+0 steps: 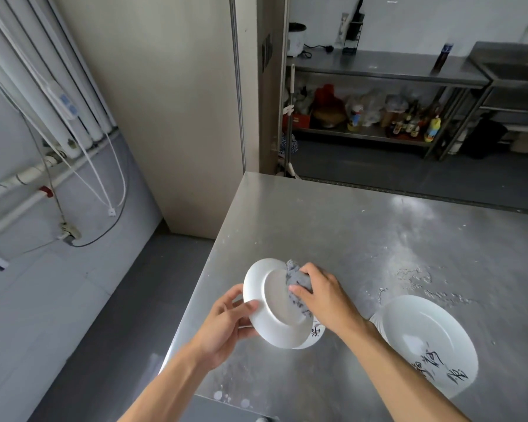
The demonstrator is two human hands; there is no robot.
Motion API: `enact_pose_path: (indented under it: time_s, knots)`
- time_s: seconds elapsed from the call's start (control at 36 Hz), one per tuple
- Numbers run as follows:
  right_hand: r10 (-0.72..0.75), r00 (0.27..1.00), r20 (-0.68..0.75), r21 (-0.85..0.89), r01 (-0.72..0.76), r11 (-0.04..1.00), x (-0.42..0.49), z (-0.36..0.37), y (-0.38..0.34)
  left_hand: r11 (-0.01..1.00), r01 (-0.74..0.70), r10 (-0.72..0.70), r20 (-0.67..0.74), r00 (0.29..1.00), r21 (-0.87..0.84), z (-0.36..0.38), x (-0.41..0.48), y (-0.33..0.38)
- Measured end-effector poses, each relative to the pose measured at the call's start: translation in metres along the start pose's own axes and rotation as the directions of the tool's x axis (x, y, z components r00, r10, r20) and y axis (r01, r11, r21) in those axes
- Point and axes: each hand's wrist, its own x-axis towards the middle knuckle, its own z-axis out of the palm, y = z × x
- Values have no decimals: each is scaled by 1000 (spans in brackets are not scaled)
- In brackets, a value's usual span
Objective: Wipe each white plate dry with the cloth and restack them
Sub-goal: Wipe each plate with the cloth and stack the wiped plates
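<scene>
While the left grip pinches the tilted white plate by the rim, the right grip clutches the patterned cloth against its underside — above the desk.

Bare hands: left hand, right hand; forearms uncovered down to frame edge.

At least three white plates, one cloth, two hands
</scene>
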Motion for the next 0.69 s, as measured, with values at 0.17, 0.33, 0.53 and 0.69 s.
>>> enact_pose_path:
  time_s: [0.17,0.33,0.53,0.69]
  knots:
    - [-36,985,-168,127,58,990,1,10,-27,999,-32,32,12,999,1,10,-1,1]
    - [-308,951,-29,113,309,944,-4,13,-55,994,-94,90,-63,994,-59,5,5,3]
    - [-257,966,17,29,256,966,-9,14,-43,985,-146,135,-123,983,-88,-16,3,14]
    - [-59,990,-132,35,64,997,2,7,-36,993,-116,115,-35,993,-30,-19,-11,11]
